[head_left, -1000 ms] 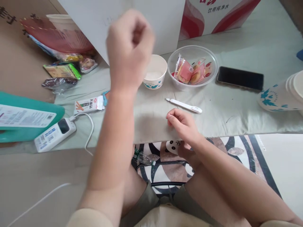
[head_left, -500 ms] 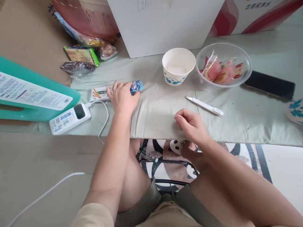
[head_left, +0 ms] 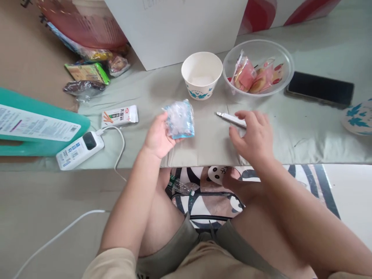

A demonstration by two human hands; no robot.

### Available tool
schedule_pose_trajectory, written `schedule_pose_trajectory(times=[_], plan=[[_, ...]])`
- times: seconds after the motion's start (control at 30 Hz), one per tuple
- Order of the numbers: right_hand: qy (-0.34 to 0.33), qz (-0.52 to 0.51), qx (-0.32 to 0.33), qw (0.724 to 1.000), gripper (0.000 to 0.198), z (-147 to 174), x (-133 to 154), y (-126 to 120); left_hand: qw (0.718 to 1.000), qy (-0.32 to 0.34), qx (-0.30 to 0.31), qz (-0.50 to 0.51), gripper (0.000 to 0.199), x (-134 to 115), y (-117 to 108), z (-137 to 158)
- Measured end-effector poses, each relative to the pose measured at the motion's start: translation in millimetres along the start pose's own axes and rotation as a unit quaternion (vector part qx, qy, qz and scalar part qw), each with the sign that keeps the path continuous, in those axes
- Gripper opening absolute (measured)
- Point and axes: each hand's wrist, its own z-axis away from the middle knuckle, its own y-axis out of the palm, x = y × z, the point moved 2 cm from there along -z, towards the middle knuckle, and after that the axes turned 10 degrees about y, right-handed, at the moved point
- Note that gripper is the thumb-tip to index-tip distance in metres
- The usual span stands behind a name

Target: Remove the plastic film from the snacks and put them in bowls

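My left hand [head_left: 158, 136] holds a small packet [head_left: 179, 119] up over the cloth, thumb and fingers on its left edge. The packet is shiny, with a clear wrinkled face and blue edges; what is inside is hard to make out. My right hand [head_left: 253, 136] reaches over a slim white utility knife [head_left: 231, 118] lying on the cloth, with thumb and fingers apart. The hand hides the knife's right end. Behind the packet stands a white paper bowl [head_left: 202, 73] with blue leaves.
A clear plastic bowl [head_left: 287, 77] holds wrapped snacks. Right of it lies a black phone [head_left: 321, 88]. On the left are a white snack packet [head_left: 119, 116], a white power bank [head_left: 80, 150] with a cable, and a green jug [head_left: 58, 120]. A white box [head_left: 177, 29] stands behind.
My left hand has lifted the blue packet off the cloth and brought it right, leaving the white snack packet behind. My right hand has moved right and up to the knife, its fingers spreading.
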Motion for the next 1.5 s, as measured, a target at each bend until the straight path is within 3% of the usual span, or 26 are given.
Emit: schedule_pose_trajectory(times=[0.07, 0.13, 0.23, 0.3, 0.4, 0.43, 0.5, 0.63, 0.8, 1.0, 1.07, 1.13, 1.2, 1.3, 1.37, 1.5], plan=[[0.012, 0.072, 0.001, 0.997, 0.032, -4, -16, 2, 1.0, -0.008, 0.012, 0.019, 0.033, 15, 14, 4], [0.014, 0.092, 0.008, 0.996, 0.025, -7, -27, 3, 0.999, -0.004, 0.013, 0.035, 0.031, 24, 24, 4], [0.024, 0.034, 0.009, 0.999, 0.017, -9, -30, -5, 0.998, -0.016, 0.017, 0.054, 0.03, 26, 33, 0], [0.075, -0.052, 0.059, 0.994, 0.016, -6, -23, -10, 0.997, -0.03, 0.025, 0.061, 0.033, 25, 37, -3], [0.168, -0.223, 0.21, 0.937, 0.022, 5, -1, -9, 0.996, -0.044, 0.034, 0.063, 0.039, 25, 38, -4], [0.175, -0.263, 0.245, 0.917, 0.024, 9, 9, -7, 0.996, -0.048, 0.035, 0.061, 0.039, 26, 38, -4], [0.161, -0.296, 0.272, 0.901, 0.025, 13, 27, -3, 0.996, -0.056, 0.032, 0.055, 0.037, 29, 37, -3], [0.137, -0.269, 0.272, 0.914, 0.024, 10, 49, 9, 0.997, -0.053, 0.032, 0.052, 0.03, 32, 35, 0], [0.109, -0.199, 0.286, 0.931, 0.028, 9, 53, 12, 0.998, -0.035, 0.02, 0.055, 0.031, 25, 31, -2], [0.116, -0.146, 0.33, 0.925, 0.032, 19, 44, -1, 0.998, 0.055, -0.019, 0.036, 0.032, 1, 10, -10], [0.113, -0.116, 0.308, 0.938, 0.03, 18, 35, -4, 0.996, 0.074, -0.038, 0.041, 0.036, -5, 7, -10], [0.099, -0.079, 0.233, 0.964, 0.024, 11, 19, -5, 0.997, 0.067, -0.036, 0.023, 0.041, -7, 9, -7], [0.072, -0.036, 0.124, 0.989, 0.019, 1, 2, -6, 0.999, 0.034, -0.001, -0.003, 0.048, -3, 16, -3], [0.027, 0.013, -0.003, 1.0, 0.023, -10, -19, -6, 0.996, -0.038, 0.075, 0.002, 0.055, 11, 33, 5], [-0.006, 0.001, -0.018, 1.0, 0.031, -11, -21, -8, 0.99, -0.079, 0.118, 0.023, 0.051, 21, 43, 10], [-0.118, -0.089, 0.066, 0.987, 0.045, 0, -2, -6, 0.976, -0.132, 0.17, 0.029, 0.042, 37, 55, 15]])
